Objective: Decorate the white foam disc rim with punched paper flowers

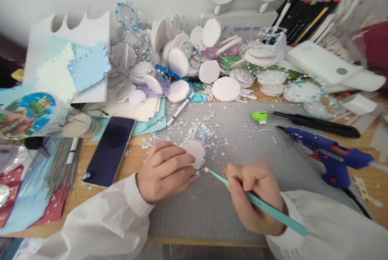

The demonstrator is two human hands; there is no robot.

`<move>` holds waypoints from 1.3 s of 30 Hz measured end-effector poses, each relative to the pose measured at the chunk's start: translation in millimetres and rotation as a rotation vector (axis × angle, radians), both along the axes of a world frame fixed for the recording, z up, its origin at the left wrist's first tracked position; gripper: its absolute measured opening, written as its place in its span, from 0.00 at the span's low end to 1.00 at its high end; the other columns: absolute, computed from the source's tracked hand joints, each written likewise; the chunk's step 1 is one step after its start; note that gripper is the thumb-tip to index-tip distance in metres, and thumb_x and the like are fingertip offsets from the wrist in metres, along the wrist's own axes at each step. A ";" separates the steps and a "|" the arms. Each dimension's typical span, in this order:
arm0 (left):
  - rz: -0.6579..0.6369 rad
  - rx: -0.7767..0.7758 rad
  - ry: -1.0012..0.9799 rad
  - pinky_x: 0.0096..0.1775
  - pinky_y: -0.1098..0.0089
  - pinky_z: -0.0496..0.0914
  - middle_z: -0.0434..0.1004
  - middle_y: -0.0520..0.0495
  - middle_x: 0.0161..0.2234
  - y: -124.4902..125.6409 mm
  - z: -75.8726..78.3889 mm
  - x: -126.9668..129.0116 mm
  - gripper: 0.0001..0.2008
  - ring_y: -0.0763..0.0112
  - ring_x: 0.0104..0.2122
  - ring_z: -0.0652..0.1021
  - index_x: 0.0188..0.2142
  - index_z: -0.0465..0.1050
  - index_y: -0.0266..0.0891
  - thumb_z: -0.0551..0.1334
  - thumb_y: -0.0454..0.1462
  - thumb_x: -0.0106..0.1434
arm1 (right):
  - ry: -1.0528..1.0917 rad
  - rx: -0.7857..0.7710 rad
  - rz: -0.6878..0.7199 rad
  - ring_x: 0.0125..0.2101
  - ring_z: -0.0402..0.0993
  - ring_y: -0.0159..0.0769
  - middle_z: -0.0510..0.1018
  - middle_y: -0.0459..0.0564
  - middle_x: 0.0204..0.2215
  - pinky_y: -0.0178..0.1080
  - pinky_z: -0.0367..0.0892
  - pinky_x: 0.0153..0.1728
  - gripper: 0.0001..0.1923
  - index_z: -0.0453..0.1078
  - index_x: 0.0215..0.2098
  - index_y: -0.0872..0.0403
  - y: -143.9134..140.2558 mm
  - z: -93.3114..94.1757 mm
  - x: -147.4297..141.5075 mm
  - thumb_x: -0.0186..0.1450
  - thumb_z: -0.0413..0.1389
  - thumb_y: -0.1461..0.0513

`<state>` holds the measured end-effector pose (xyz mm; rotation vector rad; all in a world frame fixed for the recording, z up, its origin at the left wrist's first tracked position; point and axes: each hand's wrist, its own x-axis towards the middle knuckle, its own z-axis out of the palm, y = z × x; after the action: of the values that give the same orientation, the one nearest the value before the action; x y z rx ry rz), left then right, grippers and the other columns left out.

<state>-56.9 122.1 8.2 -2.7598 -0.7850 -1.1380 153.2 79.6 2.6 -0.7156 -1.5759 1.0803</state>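
Observation:
My left hand (169,169) is closed on the near left part of a white foam disc (196,154), whose edge carries a few small blue and white flower pieces. My right hand (254,195) grips turquoise tweezers (269,210), their tip pointing left toward the disc. At that tip sits a tiny white flower piece (206,170), close to the disc's lower right edge; I cannot tell whether it touches. Just behind the disc lies a loose scatter of blue and white flower confetti (200,130). All of this is on a grey cutting mat (233,130).
Many white discs (226,89) crowd the back. To the right lie a blue glue gun (327,151), a black utility knife (318,123) and a small green tool (259,117). On the left are a phone (110,151), paper sheets (151,116) and a lidded cup (79,122).

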 end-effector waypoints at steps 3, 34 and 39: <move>0.016 0.006 0.000 0.45 0.68 0.69 0.80 0.53 0.31 -1.6 1.2 1.0 0.03 0.72 0.36 0.73 0.31 0.73 0.42 0.67 0.36 0.58 | -0.026 0.011 0.012 0.17 0.49 0.26 0.49 0.39 0.22 0.33 0.47 0.16 0.15 0.49 0.34 0.49 0.7 2.6 0.1 0.62 0.43 0.75; -0.008 -0.022 -0.010 0.45 0.67 0.68 0.80 0.51 0.33 -3.9 -1.4 1.9 0.03 0.71 0.37 0.73 0.33 0.73 0.37 0.66 0.32 0.59 | -0.116 0.088 0.029 0.18 0.46 0.26 0.49 0.38 0.22 0.35 0.45 0.18 0.18 0.48 0.34 0.49 6.2 -1.7 -3.7 0.57 0.44 0.78; -0.022 -0.025 -0.003 0.44 0.66 0.68 0.80 0.51 0.33 -3.7 -1.4 2.3 0.04 0.70 0.37 0.73 0.33 0.73 0.37 0.66 0.32 0.58 | -0.102 0.080 0.040 0.18 0.45 0.27 0.50 0.38 0.21 0.35 0.44 0.18 0.17 0.49 0.34 0.49 5.8 -1.9 -3.8 0.59 0.44 0.77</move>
<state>-54.6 118.4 6.8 -2.7946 -0.7756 -1.1441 149.5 85.4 0.7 -0.6969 -1.7173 1.0177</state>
